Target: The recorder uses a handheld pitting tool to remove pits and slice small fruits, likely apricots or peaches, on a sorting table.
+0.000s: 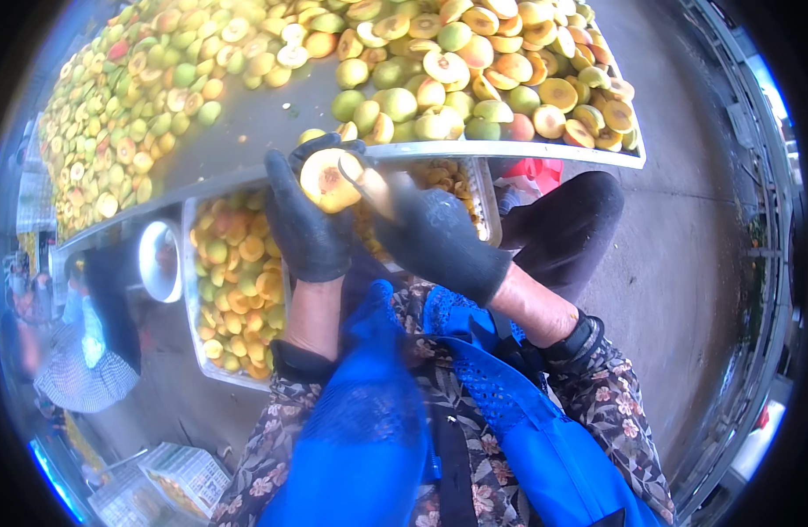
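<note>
A halved yellow peach (331, 181) with a reddish pit cavity rests cut face up in my left hand (311, 224), which wears a dark glove and curls its fingers around the fruit. From the right, my right hand (437, 230), gloved too and blurred, reaches the fruit's edge with something pale and narrow between its fingers; what that is cannot be told. Just beyond both hands runs the pale rim of a metal table (509, 150), which bears heaps of whole and halved peaches (443, 66).
Below the table edge stand a crate of peach halves (239, 283) on the left and a white crate (486, 197) holding small brownish pieces. A white round container (160, 261) is farther left. Beyond it sits another person (114, 309). Plastic crates (186, 477) stand at lower left.
</note>
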### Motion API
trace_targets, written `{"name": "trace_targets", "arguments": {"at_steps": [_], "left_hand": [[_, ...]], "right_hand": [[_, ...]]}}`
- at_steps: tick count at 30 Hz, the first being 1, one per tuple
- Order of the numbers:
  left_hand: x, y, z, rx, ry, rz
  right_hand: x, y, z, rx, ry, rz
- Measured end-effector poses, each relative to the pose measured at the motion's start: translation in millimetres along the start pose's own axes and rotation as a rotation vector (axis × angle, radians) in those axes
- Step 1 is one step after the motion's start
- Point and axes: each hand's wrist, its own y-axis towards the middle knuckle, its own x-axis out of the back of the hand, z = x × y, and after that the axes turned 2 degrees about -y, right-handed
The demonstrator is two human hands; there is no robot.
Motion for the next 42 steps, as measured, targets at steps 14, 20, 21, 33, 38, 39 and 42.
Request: {"name": "trace_targets", "arguments": {"at_steps": [14,20,21,33,38,39,42], "left_hand": [[14.1,-2.5,-21.4,0.209,-0.395,0.082],[6.7,-3.4,-31.7,-0.051,-0.028,0.183],[6.8,-1.3,-29.2,0.236,-0.213,0.175],[-6.5,7.0,-29.5,0.271,-0.172,0.284],[-25.1,-12.6,-28.4,-0.006,0.042,-0.041],[-20.3,-10.9,-32.4,0.273,-0.270,-0.012],[-6.9,-3.4,-21.6,-0.181,0.192,0.207]], "right_hand": [[0.8,-1.7,19.0,0.136,-0.429,0.075],[6.4,-7.1,-0.5,0.145,-0.344,0.151],[9.9,-6.9,-3.7,0.155,-0.315,0.215],[0.4,2.9,-14.2,0.197,-0.236,-0.018],[-10.6,-5.3,3.7,-0.012,0.140,-0.125],[-9.3,-9.2,5.9,-0.111,0.051,0.005],[-1.8,-8.2,5.5,-0.063,-0.047,0.030]]}}
